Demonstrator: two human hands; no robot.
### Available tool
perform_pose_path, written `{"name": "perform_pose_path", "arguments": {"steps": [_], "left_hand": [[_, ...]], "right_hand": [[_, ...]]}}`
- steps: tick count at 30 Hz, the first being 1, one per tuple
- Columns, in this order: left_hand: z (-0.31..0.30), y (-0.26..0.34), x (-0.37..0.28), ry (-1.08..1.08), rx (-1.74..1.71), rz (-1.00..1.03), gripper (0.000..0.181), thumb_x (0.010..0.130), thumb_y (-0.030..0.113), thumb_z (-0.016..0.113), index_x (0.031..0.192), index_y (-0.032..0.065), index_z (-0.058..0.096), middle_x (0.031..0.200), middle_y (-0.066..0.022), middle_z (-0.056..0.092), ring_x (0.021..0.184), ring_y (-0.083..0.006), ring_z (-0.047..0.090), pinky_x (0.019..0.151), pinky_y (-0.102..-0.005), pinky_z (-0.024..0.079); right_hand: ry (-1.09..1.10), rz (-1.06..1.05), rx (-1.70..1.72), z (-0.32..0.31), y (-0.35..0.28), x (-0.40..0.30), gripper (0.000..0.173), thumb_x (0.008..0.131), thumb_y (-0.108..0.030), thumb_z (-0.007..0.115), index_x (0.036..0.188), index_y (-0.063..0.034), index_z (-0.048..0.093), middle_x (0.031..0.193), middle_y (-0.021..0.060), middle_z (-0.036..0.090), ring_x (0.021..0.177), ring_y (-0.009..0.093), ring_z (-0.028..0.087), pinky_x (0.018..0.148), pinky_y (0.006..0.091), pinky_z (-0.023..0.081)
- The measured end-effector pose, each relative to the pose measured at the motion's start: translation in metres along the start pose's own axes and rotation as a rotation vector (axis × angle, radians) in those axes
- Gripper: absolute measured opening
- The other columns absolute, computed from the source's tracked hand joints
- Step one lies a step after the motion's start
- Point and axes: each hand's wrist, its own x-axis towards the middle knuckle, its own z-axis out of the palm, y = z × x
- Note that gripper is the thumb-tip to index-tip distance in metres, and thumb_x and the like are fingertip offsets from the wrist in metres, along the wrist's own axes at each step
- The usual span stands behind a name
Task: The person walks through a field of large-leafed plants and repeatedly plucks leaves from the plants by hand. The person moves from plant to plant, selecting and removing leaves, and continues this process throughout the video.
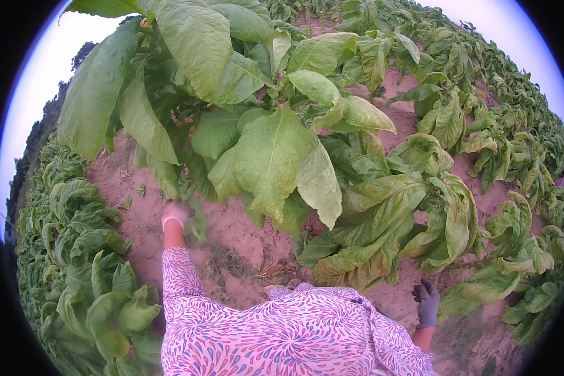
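Note:
My left hand point(175, 215), in a pale pink-white glove, is stretched forward below the large broad-leaved plant, which looks like tobacco point(272, 164). It is blurred, and a leafy green piece point(197, 221), blurred like the hand, hangs from its grasp; the fingers themselves are hard to make out. On the right, my right hand point(426, 303) in a grey glove hangs low at my side. Its fingers are loosely curled with nothing visible in them. Close by it are the drooping leaves of another plant point(479, 286).
Reddish bare soil point(141, 202) runs between the rows, with small torn leaves point(127, 202) and dry brown leaves point(272, 270) on it. A dense row of plants point(98, 301) lines the left. Yellowing, drooping leaves point(380, 225) spread out at right of centre, and further rows point(489, 84) continue behind.

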Motion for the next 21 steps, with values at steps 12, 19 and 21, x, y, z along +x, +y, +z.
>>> {"name": "perform_pose_path", "arguments": {"steps": [12, 19, 21], "left_hand": [[-0.136, 0.268, -0.007, 0.35, -0.589, 1.172, 0.03, 0.076, 0.016, 0.063, 0.106, 0.0135, 0.061, 0.111, -0.0095, 0.059, 0.103, -0.0283, 0.055, 0.09, -0.0364, 0.043], [-0.125, 0.385, 0.1, 0.12, 0.114, 0.861, 0.042, 0.079, 0.014, 0.058, 0.12, 0.0122, 0.053, 0.127, -0.0138, 0.05, 0.113, -0.0289, 0.052, 0.093, -0.0379, 0.042], [-0.109, 0.393, 0.117, 0.118, 0.015, 0.859, 0.044, 0.079, 0.014, 0.058, 0.122, 0.0108, 0.051, 0.128, -0.0144, 0.048, 0.115, -0.029, 0.05, 0.093, -0.0379, 0.043]], "right_hand": [[-0.04, -0.054, 0.041, 0.072, -0.069, -0.02, 0.035, 0.087, -0.013, 0.054, 0.117, 0.0042, 0.051, 0.088, 0.0092, 0.064, 0.073, 0.013, 0.061, 0.061, 0.0215, 0.046], [-0.246, -0.217, -0.015, 0.164, -0.13, -0.003, 0.037, 0.087, -0.017, 0.054, 0.117, 0.0047, 0.051, 0.091, 0.0094, 0.065, 0.076, 0.014, 0.063, 0.066, 0.022, 0.047], [-0.366, -0.195, -0.051, 0.186, -0.139, -0.002, 0.033, 0.089, -0.012, 0.051, 0.118, 0.0021, 0.052, 0.094, 0.0085, 0.064, 0.08, 0.013, 0.061, 0.069, 0.0217, 0.046]]}}
